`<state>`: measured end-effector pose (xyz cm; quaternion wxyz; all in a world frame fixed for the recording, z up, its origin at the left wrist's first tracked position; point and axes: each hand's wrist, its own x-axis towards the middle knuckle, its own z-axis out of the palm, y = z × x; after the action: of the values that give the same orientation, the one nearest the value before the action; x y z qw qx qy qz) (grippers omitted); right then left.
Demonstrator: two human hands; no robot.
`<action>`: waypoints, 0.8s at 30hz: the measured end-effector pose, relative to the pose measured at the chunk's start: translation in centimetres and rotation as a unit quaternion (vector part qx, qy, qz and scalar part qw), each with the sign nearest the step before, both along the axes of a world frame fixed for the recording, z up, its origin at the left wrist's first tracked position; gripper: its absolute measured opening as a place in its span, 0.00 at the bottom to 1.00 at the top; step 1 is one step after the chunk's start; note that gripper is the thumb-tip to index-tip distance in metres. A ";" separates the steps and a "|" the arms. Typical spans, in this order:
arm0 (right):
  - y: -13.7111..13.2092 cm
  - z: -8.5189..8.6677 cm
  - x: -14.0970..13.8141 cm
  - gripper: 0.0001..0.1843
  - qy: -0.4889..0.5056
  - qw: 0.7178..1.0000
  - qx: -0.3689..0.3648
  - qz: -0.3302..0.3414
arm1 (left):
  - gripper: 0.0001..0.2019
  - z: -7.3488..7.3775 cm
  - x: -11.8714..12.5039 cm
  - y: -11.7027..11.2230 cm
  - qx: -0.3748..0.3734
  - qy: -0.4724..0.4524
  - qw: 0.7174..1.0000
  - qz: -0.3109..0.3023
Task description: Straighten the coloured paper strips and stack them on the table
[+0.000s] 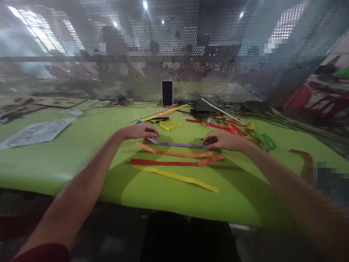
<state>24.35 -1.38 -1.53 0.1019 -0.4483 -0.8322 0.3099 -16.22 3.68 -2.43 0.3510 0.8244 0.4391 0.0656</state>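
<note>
A purple paper strip (178, 145) stretches sideways between my two hands. My left hand (141, 131) pinches its left end, fingers closed. At the other end, my right hand (221, 140) has its fingers closed on the strip too. Nearer to me lie an orange strip (174, 154), a red strip (169, 163) and a yellow strip (177, 177), roughly side by side. The orange and red ones bend up a little at their ends, and the yellow one slants down to the right.
The green table (89, 174) holds a printed sheet (38, 133) at left. A phone-like dark panel (167, 93) stands upright at the back before a perforated metal screen (188, 65). Loose coloured strips (231, 127) and dark scraps lie at back right. A red chair (298, 98) is beyond.
</note>
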 end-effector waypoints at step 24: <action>4.4 0.4 7.7 0.14 -0.138 0.897 0.374 -0.192 | 0.24 -0.4 -1.4 2.0 0.226 -0.202 0.915 0.267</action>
<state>32.03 3.07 -1.17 0.2036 -0.5665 -0.7902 -0.1146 -17.66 5.73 -2.84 0.2056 0.7033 0.5359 0.4194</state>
